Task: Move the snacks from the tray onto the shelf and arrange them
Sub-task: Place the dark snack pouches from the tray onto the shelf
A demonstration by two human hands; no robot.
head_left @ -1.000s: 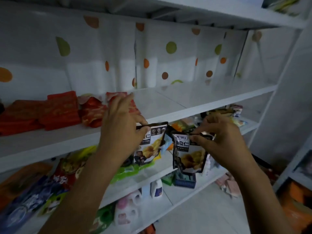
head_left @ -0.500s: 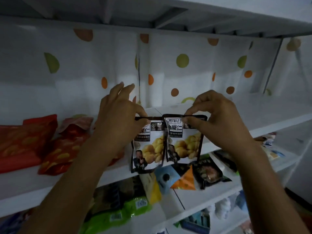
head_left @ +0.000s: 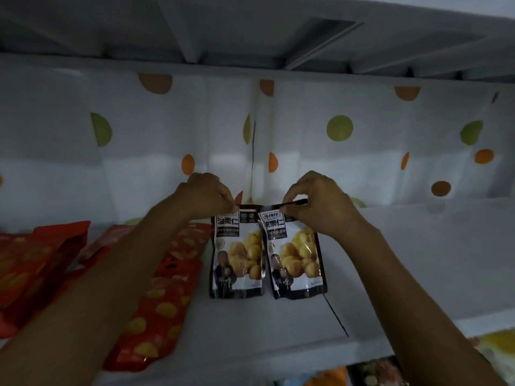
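Observation:
Two dark snack pouches printed with yellow chestnuts stand side by side on the white shelf (head_left: 404,274). My left hand (head_left: 204,195) pinches the top edge of the left pouch (head_left: 238,254). My right hand (head_left: 315,204) pinches the top edge of the right pouch (head_left: 295,260). The bottoms of both pouches touch the shelf board, and their inner edges overlap slightly. No tray is in view.
Several red snack bags (head_left: 156,302) lie on the shelf to the left, under my left forearm. A white curtain with coloured dots (head_left: 340,128) hangs behind. The upper shelf's underside (head_left: 250,32) is close above. Other packets (head_left: 370,374) show on the shelf below.
Both hands rose from in front of the lower shelves and carried the two pouches up and onto the shelf board, where they now stand together.

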